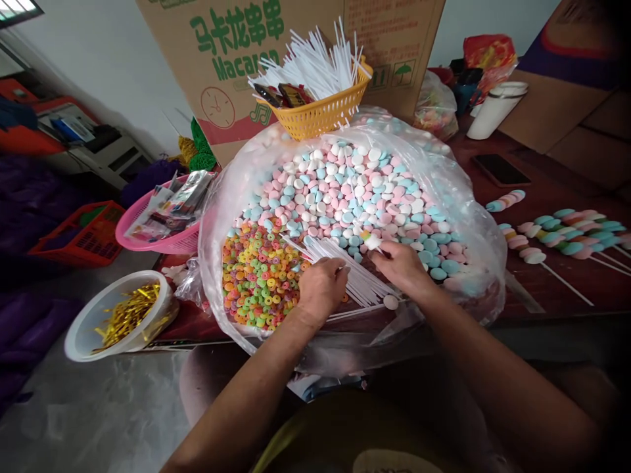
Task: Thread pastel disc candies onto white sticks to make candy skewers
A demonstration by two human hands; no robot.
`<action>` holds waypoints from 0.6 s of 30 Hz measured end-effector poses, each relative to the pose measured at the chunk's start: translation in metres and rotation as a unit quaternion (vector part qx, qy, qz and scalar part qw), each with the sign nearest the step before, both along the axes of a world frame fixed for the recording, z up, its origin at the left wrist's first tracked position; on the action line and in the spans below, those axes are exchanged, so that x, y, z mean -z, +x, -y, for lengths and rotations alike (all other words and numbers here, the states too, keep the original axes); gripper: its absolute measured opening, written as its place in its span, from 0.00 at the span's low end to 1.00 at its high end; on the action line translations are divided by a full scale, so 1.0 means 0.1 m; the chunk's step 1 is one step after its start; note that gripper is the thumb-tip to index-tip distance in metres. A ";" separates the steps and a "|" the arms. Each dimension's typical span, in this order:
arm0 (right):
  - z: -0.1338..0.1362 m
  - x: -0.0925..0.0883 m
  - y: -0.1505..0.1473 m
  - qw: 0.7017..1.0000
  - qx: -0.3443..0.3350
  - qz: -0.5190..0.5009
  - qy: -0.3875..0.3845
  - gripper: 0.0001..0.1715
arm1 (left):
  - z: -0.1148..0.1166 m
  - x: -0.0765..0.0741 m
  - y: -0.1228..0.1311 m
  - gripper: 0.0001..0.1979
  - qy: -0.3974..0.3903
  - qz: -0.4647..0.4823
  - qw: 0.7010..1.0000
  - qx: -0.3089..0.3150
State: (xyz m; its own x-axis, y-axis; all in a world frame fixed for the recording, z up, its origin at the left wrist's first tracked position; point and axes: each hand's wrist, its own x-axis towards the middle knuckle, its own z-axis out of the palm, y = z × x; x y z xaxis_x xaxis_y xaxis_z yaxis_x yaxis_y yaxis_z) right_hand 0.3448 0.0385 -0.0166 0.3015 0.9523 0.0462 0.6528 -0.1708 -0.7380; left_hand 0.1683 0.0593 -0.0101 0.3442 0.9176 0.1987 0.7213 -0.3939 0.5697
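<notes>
Pinched in my right hand (400, 264) is a small candy piece (371, 240), white with some orange and green at its upper end. My left hand (323, 284) is closed over the white sticks (362, 272); what its fingers hold, if anything, is too small to make out. Ring candies (256, 276) in orange, yellow and green lie left of my left hand. Pink, white and blue round candies (340, 190) fill the plastic bag (468, 197) behind both hands. One pale round candy (390, 302) rests at the sticks' near end.
A yellow basket (323, 117) of white sticks stands behind the candies. At the left are a pink basket (185, 243) of packets and a bowl (81, 328) of gold ties. Skewered candies (572, 233), a phone (501, 171) and a white tumbler (495, 112) are at the right.
</notes>
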 end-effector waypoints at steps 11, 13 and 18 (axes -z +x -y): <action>-0.13 0.02 0.20 0.993 -0.028 -0.113 0.004 0.12 | -0.26 -0.01 0.49 0.11 -0.044 -0.078 0.994 0.070; 0.09 -0.04 0.22 0.960 -0.070 -0.269 -0.003 0.17 | -0.13 0.00 0.31 0.11 -0.068 0.085 0.990 0.090; 0.46 -0.20 -0.08 0.888 -0.102 -0.449 -0.015 0.20 | 0.22 -0.04 -0.01 0.11 -0.213 0.365 0.904 0.059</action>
State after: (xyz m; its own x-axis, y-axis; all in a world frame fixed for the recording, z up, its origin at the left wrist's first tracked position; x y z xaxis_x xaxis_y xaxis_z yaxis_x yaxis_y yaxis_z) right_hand 0.3364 -0.0073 0.0034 0.0244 0.9882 -0.1513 -0.1760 -0.1447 -0.9737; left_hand 0.1670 0.0375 -0.0064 0.3649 0.9297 0.0495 0.0587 -0.0760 0.9954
